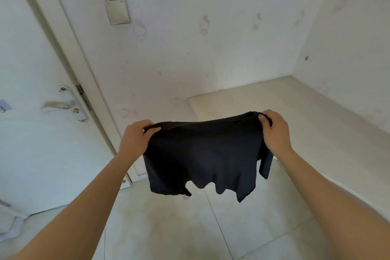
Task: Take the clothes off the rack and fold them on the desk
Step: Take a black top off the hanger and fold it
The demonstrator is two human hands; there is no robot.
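Shirt, black, hangs in the air, stretched between both hands by its top edge, with its lower hem drooping in folds above the floor. Far to the left of the left hand stands a white door with a lever handle. The left hand pinches the shirt's left top corner, fingers curled over the cloth. The right hand grips the right top corner, and a sleeve dangles beneath its wrist. Beyond the right hand lies a pale flat surface against the wall.
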